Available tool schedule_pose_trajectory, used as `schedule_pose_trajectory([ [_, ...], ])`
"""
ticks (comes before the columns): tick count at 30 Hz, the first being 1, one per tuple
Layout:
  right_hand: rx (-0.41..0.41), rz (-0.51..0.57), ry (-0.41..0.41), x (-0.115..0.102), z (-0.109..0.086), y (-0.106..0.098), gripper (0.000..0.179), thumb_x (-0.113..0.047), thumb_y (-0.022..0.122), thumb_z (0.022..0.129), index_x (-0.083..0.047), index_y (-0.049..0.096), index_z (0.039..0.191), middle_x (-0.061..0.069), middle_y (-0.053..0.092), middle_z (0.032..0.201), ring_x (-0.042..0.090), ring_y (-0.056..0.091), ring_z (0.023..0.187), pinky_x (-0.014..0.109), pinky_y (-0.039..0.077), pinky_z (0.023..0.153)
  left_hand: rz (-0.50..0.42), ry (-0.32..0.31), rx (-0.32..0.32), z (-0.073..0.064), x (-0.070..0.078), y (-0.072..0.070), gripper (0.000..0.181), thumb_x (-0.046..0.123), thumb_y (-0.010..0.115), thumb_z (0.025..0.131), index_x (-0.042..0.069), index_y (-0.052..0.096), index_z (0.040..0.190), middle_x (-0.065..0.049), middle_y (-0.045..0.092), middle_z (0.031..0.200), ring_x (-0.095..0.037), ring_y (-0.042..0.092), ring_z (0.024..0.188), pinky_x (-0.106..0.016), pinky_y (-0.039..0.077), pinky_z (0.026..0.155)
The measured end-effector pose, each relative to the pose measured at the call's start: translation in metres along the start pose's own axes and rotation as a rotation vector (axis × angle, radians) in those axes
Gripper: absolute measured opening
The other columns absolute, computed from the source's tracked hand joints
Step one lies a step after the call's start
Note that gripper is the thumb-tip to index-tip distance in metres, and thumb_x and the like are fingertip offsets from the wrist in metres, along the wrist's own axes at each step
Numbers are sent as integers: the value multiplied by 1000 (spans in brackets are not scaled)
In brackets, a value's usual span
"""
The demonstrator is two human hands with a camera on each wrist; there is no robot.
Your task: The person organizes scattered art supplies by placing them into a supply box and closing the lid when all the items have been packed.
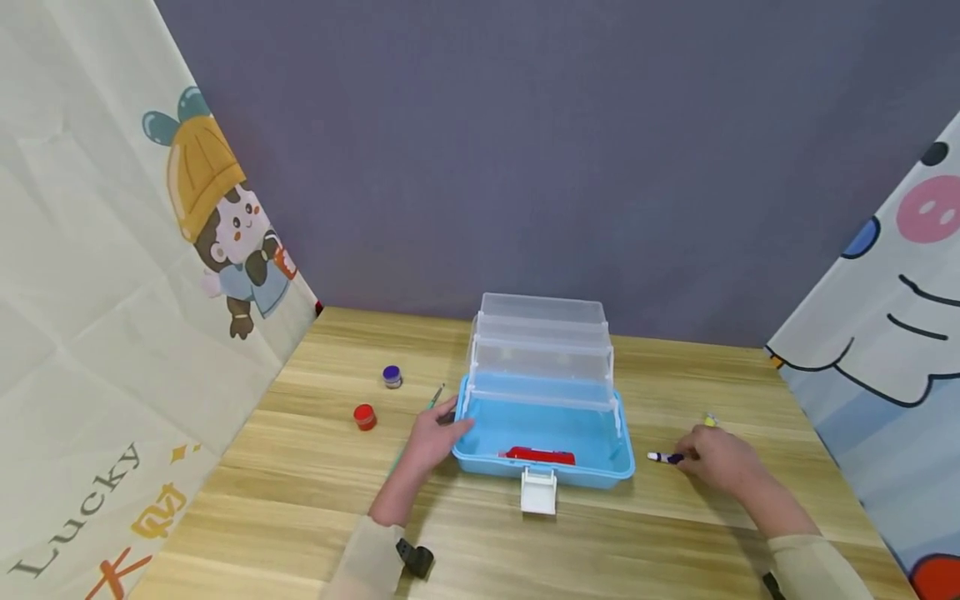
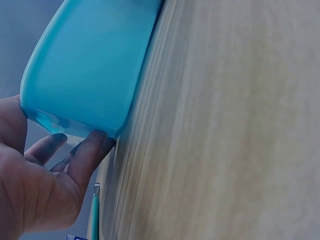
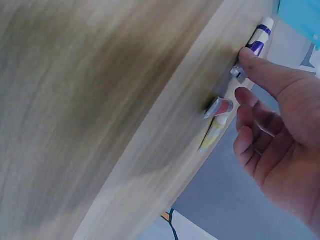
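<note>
A light blue storage box (image 1: 540,421) stands on the table with its clear tiered trays (image 1: 543,350) raised at the back. My left hand (image 1: 433,437) grips its left side, thumb over the rim and fingers along the outer wall (image 2: 75,70). Inside the box lies a red tube (image 1: 540,455). To the right of the box, my right hand (image 1: 720,458) holds a small white and purple paint tube (image 3: 257,41) between thumb and curled fingers, low at the tabletop. Close to those fingers are a red paint tube (image 3: 222,107) and a yellow paint tube (image 3: 213,132).
A purple-lidded jar (image 1: 392,377) and a red-lidded jar (image 1: 364,417) stand on the left of the wooden table (image 1: 285,483). A teal paintbrush (image 1: 437,397) lies partly under my left hand. The white latch (image 1: 538,492) hangs open at the box front. A grey wall rises behind.
</note>
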State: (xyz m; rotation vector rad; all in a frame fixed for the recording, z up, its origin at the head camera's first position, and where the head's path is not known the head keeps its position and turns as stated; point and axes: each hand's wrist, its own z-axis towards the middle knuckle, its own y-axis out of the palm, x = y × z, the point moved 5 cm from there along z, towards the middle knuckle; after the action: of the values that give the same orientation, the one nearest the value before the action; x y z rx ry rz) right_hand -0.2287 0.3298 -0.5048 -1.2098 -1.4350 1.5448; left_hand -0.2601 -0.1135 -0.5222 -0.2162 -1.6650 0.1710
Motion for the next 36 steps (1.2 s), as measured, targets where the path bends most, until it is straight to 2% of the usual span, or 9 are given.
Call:
schedule_pose_trajectory([
  [5,6,38,29,1,-2,1,15,-16,80,79,-21,66,75,-10,56,73,8,48,63,32,44,55,-11,4,2,-1,0,0,61,23,77,84,9,54,138,-20,57,132,-36,53,120,-43,51,92],
  [12,-6,53,55,1,-4,0,15,-13,76,82,-20,64,75,-10,57,70,9,46,61,33,42,53,-28,16,-8,0,1,1,61,24,76,85,8,53,139,-21,57,131,-35,53,120,-42,51,92],
  [18,78,10,7,-1,-5,-3,12,-14,80,79,-18,69,77,-9,57,77,7,52,65,34,47,55,-11,3,-1,-1,2,1,61,24,76,84,9,54,139,-20,57,131,-36,53,120,-44,50,93],
  [26,195,7,-16,-4,-6,-16,10,-15,81,75,-18,73,79,-9,58,76,11,55,67,36,49,56,-2,-5,3,-3,3,1,61,24,77,84,10,54,139,-20,57,131,-36,53,120,-44,51,92],
  [32,190,2,34,-3,-3,-30,9,-17,81,77,-15,74,83,-7,62,80,11,56,65,34,48,50,13,-6,9,-3,3,3,58,24,74,86,11,54,138,-18,57,132,-34,52,122,-45,48,95],
  [36,223,-7,31,-7,2,-42,10,-17,82,77,-14,75,84,-6,63,80,13,58,64,34,47,49,27,9,35,-2,5,1,52,24,72,88,13,57,136,-15,59,131,-31,54,121,-44,49,94],
])
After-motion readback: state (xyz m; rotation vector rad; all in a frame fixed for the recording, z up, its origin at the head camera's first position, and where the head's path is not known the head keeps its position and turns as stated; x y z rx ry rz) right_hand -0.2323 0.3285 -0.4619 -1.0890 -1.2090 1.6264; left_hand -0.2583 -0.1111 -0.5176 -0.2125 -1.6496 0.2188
